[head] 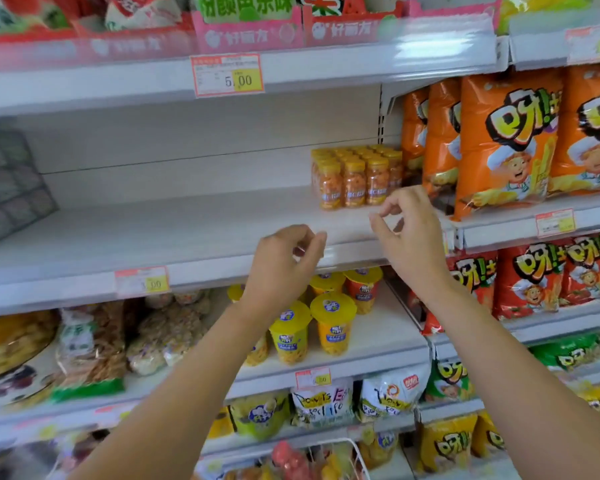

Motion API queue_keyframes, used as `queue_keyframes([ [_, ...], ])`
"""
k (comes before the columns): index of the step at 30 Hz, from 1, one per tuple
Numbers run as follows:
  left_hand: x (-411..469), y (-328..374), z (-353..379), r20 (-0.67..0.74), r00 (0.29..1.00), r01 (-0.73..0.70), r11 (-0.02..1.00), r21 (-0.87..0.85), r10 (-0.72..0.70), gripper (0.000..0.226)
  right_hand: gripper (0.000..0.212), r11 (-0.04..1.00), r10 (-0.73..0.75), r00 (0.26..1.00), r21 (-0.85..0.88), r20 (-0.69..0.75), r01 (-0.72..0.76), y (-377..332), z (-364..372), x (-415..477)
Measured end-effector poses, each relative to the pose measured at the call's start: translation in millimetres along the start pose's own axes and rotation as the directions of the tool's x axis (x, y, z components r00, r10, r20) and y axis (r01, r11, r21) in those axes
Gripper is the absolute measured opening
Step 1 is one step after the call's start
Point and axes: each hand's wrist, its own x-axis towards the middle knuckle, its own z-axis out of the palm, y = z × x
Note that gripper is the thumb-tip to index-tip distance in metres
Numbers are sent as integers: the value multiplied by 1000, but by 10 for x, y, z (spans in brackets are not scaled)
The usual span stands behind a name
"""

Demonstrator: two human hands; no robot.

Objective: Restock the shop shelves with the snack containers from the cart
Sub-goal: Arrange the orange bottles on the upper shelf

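Snack-bottle pack (355, 178) at 1 o'clock on shelf (187, 230); left hand (284, 261), right hand (409, 233) raised, fingers loosely curled, holding nothing.

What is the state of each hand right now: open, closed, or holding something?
Left hand: open, fingers loosely curled, holding nothing.
Right hand: open, fingers loosely curled, holding nothing, near the wrapped pack of yellow-capped orange snack bottles.

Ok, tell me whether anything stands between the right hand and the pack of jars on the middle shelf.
Nothing visible does. The right hand is just in front of the pack of jars, with only bare shelf between them. The orange bags stand beside the pack to its right, off that path.
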Motion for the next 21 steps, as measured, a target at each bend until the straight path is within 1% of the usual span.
queue_keyframes([
  [2, -474, -123, -70, 43, 999, 32, 999, 18, -33, 50, 14, 999, -20, 991, 40, 135, 14, -95, 35, -393],
  [3, -709, -213, -88, 84, 994, 68, 997, 48, -72, 54, 14, 998, -10, 979, 62, 204, -3, -141, 66, -600],
  [5, -1154, -449, -95, 164, 970, 166, 981, 97, -180, 56, 14, 990, 58, 927, 101, 372, -103, -210, 155, -1039],
  [6, -1371, -574, -103, 197, 950, 220, 968, 123, -241, 53, 13, 979, 103, 882, 109, 460, -171, -229, 215, -1266],
  [8, -1795, -847, -128, 252, 888, 341, 919, 196, -384, 41, 11, 951, 188, 758, 78, 624, -300, -226, 364, -1712],
  [9, -2002, -996, -152, 274, 850, 397, 889, 227, -450, 34, 10, 940, 227, 684, 28, 694, -340, -218, 451, -1925],
  [10, -2195, -1173, -169, 294, 813, 442, 861, 253, -503, 25, 10, 931, 262, 609, -29, 749, -365, -210, 543, -2128],
  [11, -2373, -1296, -205, 308, 757, 499, 815, 295, -576, 12, 12, 921, 305, 527, -105, 793, -374, -209, 638, -2329],
  [12, -2556, -1437, -230, 312, 709, 545, 772, 329, -633, 9, 15, 907, 343, 448, -168, 826, -385, -212, 721, -2525],
  [13, -2726, -1540, -268, 307, 657, 590, 723, 360, -689, 20, 17, 895, 375, 379, -222, 846, -388, -222, 800, -2714],
  [15, -3015, -1711, -340, 279, 615, 627, 672, 394, -738, 34, 20, 884, 406, 306, -284, 861, -372, -287, 948, -3045],
  [16, -3142, -1771, -373, 265, 616, 628, 666, 403, -742, 37, 24, 872, 422, 279, -303, 863, -385, -345, 1028, -3183],
  [18, -3343, -1876, -396, 281, 571, 659, 635, 403, -771, 38, 37, 842, 446, 254, -307, 858, -443, -491, 1216, -3421],
  [19, -3416, -1914, -397, 302, 541, 687, 619, 381, -785, 32, 42, 837, 451, 267, -300, 852, -457, -585, 1304, -3494],
  [20, -3479, -1969, -389, 315, 522, 710, 608, 355, -793, 26, 46, 838, 454, 295, -291, 841, -461, -682, 1387, -3550],
  [21, -3513, -2003, -385, 316, 510, 727, 597, 340, -800, 25, 49, 834, 468, 319, -292, 824, -469, -771, 1466, -3595],
])
